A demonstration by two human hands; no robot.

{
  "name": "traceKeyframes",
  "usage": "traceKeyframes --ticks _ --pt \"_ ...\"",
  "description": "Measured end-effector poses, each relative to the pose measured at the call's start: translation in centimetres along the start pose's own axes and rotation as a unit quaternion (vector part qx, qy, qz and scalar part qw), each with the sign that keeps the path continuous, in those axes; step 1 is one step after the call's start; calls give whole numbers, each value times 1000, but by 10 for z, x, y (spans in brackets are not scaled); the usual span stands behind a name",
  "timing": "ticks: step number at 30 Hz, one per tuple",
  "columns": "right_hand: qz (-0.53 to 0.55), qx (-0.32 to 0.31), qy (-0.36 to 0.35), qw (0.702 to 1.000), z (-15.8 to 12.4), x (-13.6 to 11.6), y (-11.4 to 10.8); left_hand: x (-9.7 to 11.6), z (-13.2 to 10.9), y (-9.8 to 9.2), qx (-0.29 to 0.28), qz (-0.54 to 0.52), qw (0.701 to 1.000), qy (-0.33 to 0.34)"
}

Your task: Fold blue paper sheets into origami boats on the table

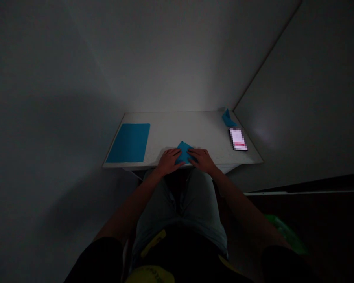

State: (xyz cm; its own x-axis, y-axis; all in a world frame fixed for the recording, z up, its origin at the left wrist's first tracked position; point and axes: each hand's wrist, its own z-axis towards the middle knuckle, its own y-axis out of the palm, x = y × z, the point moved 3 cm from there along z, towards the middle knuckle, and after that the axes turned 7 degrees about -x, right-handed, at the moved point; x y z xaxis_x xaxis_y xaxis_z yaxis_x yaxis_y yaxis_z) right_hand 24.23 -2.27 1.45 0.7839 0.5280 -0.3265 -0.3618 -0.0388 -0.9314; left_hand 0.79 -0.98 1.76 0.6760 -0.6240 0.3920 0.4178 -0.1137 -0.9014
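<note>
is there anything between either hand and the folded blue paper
Nothing visible: the left hand and right hand both touch the folded blue paper. The phone lies apart from them, off to the right.

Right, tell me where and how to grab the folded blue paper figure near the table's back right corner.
Probably pinch the paper figure by its pointed tip from the left: it looks raised, a pale wall stands behind, a lit rectangular phone lies in front.
</note>
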Motion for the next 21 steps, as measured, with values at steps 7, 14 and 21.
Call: traceKeyframes --ticks 7,14,21 --pt "-4 -73 -17 997 -11 -2 -11 -4 -17 -9 -45 -29 998 36" --pt "52 -136 -28 989 6 10 -30 -13 0 -20 -124 -80 989 28" --pt "145 -167 3 975 18 21 -33 -15 12 -22 -113 -146 983 -21"
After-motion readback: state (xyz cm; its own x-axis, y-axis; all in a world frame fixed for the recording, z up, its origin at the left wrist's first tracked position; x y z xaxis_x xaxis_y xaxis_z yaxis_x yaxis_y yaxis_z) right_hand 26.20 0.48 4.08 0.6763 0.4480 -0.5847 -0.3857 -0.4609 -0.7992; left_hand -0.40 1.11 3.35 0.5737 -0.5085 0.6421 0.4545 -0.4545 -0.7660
